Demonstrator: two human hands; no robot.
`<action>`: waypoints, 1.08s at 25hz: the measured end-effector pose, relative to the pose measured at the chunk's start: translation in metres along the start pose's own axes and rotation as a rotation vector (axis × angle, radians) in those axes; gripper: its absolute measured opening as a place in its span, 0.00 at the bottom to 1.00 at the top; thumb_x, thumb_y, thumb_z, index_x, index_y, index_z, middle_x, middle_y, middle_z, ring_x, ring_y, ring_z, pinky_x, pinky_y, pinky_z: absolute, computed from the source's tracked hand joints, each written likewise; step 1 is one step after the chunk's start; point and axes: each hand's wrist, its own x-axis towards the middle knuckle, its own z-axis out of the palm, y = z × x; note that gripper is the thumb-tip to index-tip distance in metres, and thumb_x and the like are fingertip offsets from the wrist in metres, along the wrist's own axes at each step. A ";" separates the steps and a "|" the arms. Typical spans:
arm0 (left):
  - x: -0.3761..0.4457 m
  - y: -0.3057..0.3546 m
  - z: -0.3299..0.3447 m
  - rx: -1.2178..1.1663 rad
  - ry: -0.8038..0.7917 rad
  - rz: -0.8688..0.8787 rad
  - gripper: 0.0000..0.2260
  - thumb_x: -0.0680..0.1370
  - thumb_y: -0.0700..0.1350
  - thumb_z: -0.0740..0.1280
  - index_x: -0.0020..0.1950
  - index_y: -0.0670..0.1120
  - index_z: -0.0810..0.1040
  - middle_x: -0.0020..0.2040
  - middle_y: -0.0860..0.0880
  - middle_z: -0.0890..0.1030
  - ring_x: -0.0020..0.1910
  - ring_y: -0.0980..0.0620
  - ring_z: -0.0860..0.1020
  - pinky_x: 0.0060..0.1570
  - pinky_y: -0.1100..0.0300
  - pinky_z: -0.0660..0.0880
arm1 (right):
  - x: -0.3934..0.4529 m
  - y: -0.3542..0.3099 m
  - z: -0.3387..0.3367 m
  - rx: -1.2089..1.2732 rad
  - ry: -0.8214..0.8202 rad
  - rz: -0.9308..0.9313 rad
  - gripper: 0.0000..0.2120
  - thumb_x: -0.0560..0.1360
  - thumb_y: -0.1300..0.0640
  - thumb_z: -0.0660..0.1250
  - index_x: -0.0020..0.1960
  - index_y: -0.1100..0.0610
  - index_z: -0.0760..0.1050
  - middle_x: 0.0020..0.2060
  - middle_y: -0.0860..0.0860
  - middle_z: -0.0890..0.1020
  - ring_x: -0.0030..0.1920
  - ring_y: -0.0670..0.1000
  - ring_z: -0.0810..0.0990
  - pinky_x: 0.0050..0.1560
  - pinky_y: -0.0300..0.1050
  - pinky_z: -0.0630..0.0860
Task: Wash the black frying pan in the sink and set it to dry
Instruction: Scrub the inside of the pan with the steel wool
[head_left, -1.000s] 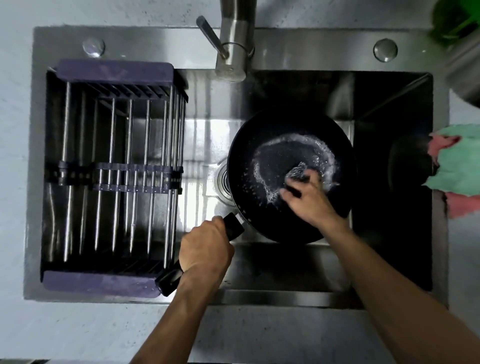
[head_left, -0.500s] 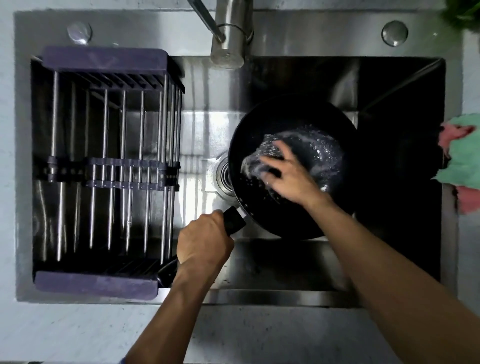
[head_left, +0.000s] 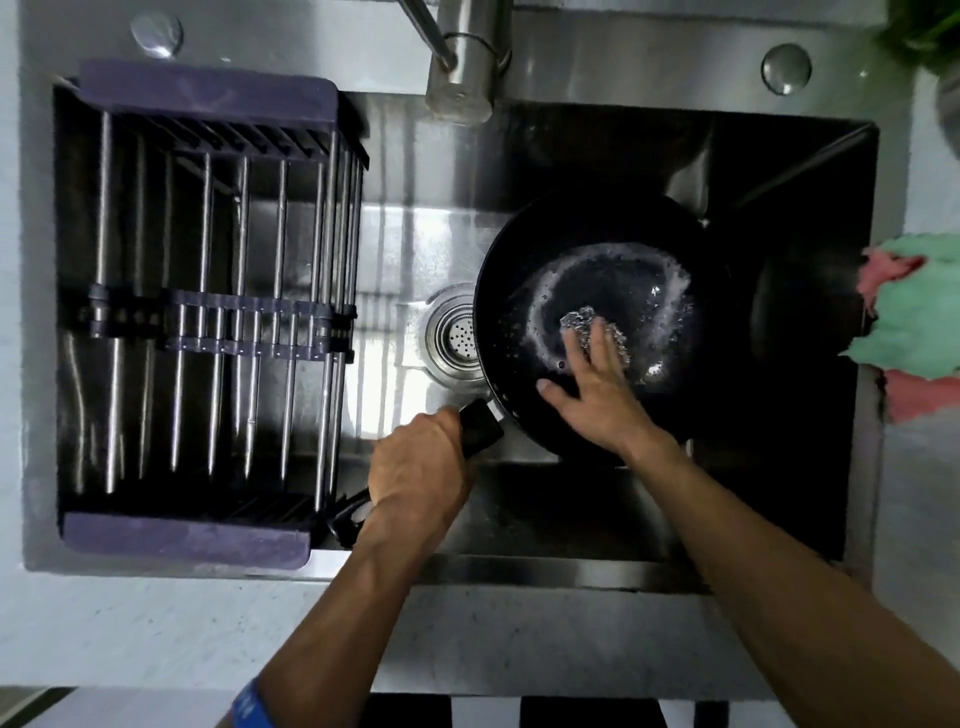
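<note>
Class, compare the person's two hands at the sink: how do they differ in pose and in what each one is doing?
The left hand curls round the pan handle; the right hand lies with straight fingers pressing a steel scourer. The left hand is outside the black frying pan; the right hand is inside it, among the suds. Both work over the sink.

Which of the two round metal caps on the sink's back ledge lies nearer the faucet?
The right cap: it sits closer to the faucet than the left cap, which lies above the purple rack.
</note>
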 end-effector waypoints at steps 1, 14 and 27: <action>-0.008 -0.002 -0.004 -0.009 0.008 0.011 0.17 0.77 0.56 0.66 0.59 0.46 0.71 0.51 0.46 0.80 0.50 0.44 0.80 0.42 0.54 0.72 | -0.001 -0.006 0.005 -0.007 -0.070 -0.106 0.37 0.82 0.40 0.59 0.82 0.45 0.43 0.79 0.46 0.31 0.79 0.48 0.31 0.76 0.50 0.37; -0.027 -0.028 -0.012 0.045 0.023 0.119 0.22 0.81 0.63 0.53 0.63 0.47 0.64 0.53 0.47 0.80 0.50 0.45 0.81 0.40 0.55 0.69 | 0.034 -0.045 0.000 -0.105 -0.006 0.024 0.34 0.82 0.36 0.51 0.82 0.46 0.43 0.80 0.48 0.33 0.80 0.50 0.33 0.79 0.55 0.40; -0.029 -0.029 -0.011 0.199 0.041 0.134 0.25 0.81 0.64 0.46 0.68 0.47 0.61 0.48 0.49 0.80 0.43 0.50 0.80 0.34 0.59 0.68 | 0.033 -0.041 -0.005 -0.036 0.051 0.138 0.34 0.82 0.36 0.50 0.82 0.46 0.42 0.80 0.47 0.34 0.80 0.50 0.33 0.80 0.58 0.43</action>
